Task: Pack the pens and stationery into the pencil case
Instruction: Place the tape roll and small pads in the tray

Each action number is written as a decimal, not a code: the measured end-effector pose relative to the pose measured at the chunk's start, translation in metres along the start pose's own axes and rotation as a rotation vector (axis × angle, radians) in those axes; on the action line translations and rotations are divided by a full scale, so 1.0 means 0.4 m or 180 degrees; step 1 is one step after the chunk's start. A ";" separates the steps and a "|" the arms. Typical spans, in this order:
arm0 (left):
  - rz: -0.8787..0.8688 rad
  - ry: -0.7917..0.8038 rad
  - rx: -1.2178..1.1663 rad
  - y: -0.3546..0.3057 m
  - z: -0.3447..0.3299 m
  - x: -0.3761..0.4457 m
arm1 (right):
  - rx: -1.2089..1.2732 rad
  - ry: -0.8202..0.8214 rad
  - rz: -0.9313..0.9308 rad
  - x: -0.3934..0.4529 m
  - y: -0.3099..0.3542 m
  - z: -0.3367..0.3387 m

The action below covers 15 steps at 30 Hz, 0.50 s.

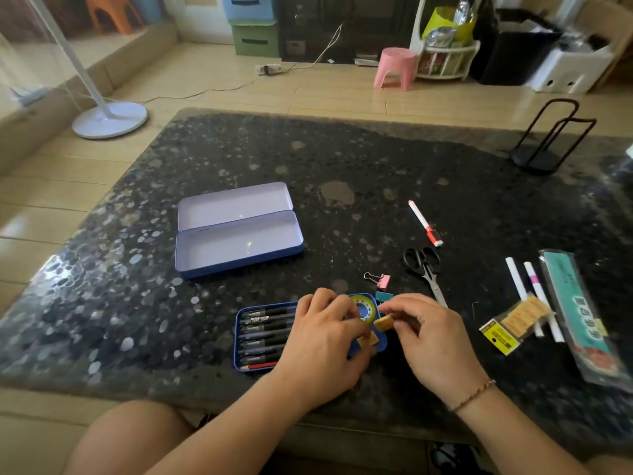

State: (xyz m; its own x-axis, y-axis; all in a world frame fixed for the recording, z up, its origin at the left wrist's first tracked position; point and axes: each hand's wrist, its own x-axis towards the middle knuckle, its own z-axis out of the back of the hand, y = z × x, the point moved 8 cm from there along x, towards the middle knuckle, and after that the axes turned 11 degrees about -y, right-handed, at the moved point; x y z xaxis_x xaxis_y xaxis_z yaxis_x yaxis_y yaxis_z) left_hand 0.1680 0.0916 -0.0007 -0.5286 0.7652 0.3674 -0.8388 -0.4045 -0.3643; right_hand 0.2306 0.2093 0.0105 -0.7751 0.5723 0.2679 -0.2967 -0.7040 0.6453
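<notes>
Blue pencil case (241, 337) sits near us on the bench (376, 166), pens inside, as our right hand (433, 341) pinches an eraser (383, 322) and our left hand (325, 341) holds another, which crowding could tip out.

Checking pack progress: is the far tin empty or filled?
Empty. The far tin lies open, lid flat, bare lavender inside. Pens sit in the near tray.

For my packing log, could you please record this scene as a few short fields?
tray: blue tray holding pens and tape roll
right hand: right hand pinches tan eraser
left hand: left hand over tray, grip unclear
open case: pencil case lies open
loose: scissors, marker
</notes>
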 end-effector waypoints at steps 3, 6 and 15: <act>0.0046 -0.0059 -0.0147 -0.004 0.004 0.018 | 0.0006 -0.0051 0.0014 0.005 -0.003 0.013; -0.0040 0.0101 -0.0014 -0.018 -0.010 0.036 | -0.0100 -0.0011 0.0005 0.004 -0.008 0.010; -0.0104 0.0363 -0.0070 0.001 -0.018 0.050 | -0.0245 0.0369 -0.0020 0.001 -0.023 0.002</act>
State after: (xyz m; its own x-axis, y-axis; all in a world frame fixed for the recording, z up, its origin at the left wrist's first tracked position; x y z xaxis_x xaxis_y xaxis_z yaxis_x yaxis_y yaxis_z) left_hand 0.1580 0.1103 0.0003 -0.4819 0.8303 0.2801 -0.8516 -0.3684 -0.3729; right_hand 0.2334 0.2163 0.0051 -0.8309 0.5276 0.1767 -0.3404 -0.7332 0.5887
